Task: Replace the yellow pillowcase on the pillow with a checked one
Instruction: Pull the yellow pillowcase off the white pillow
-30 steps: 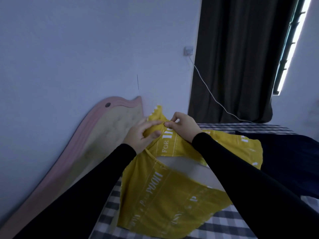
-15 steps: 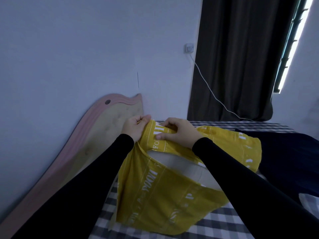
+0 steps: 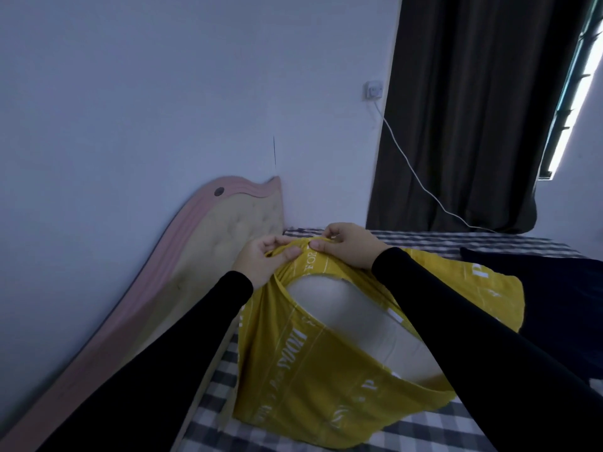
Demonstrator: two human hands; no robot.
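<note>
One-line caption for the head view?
Both hands, left and right, pinch the yellow pillowcase edge, baring the white pillow.

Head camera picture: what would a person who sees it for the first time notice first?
First the yellow pillowcase, low in the middle on the checked bed sheet, open so the white pillow shows inside. The left hand and right hand both pinch its top edge. Behind stand a pink headboard on the left and a dark curtain on the right.
</note>
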